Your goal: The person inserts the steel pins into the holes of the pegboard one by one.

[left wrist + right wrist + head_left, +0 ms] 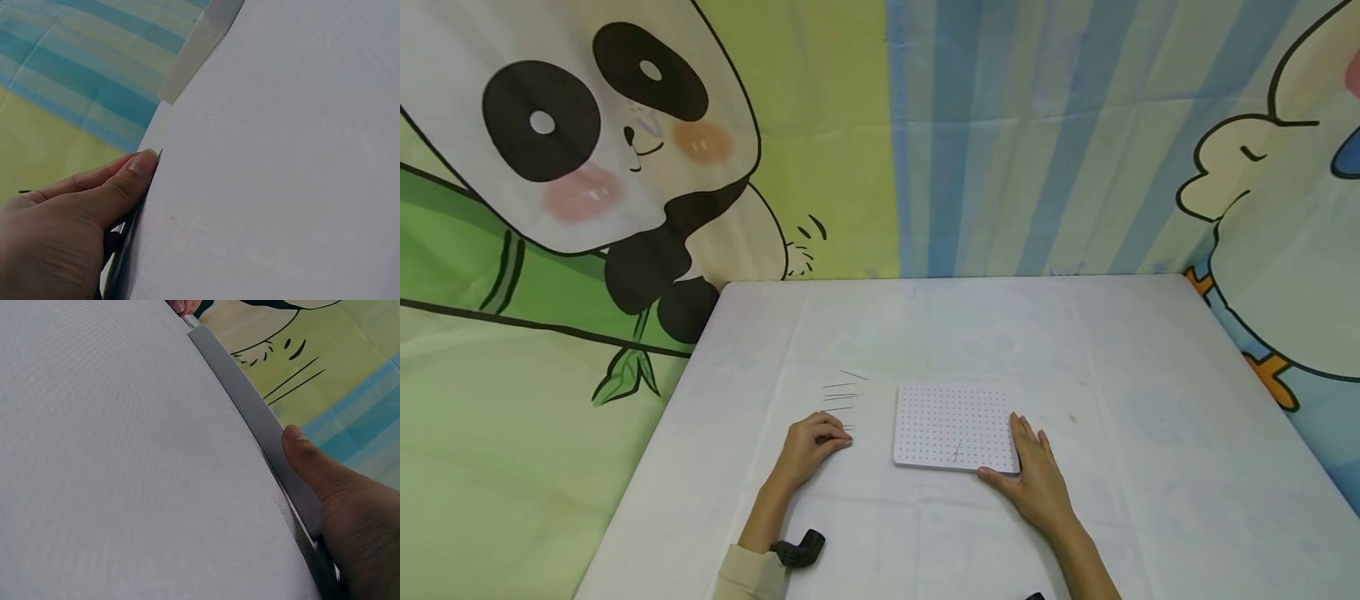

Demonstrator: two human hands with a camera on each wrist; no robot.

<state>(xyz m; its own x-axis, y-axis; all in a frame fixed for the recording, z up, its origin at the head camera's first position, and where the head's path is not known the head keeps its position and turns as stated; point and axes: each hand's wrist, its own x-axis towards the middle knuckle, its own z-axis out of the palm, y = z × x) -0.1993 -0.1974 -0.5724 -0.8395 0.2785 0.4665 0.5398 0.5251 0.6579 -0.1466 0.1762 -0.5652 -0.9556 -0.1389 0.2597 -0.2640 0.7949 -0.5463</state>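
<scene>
Here, the right hand [1039,483] touches a flat, rectangular, dot-patterned white board [951,421].

Left forearm [765,515]: extended forward, angled inward. Left hand [811,446]: lowered, fingers [829,427] bent, tip of the left thumb [130,182] brought to the index finger. Right forearm [1082,557]: extended forward, angled inward. Right hand [1036,479]: fingers nearly straight, directed forward; right thumb [306,456] spread sideways. The hands are well apart.
</scene>
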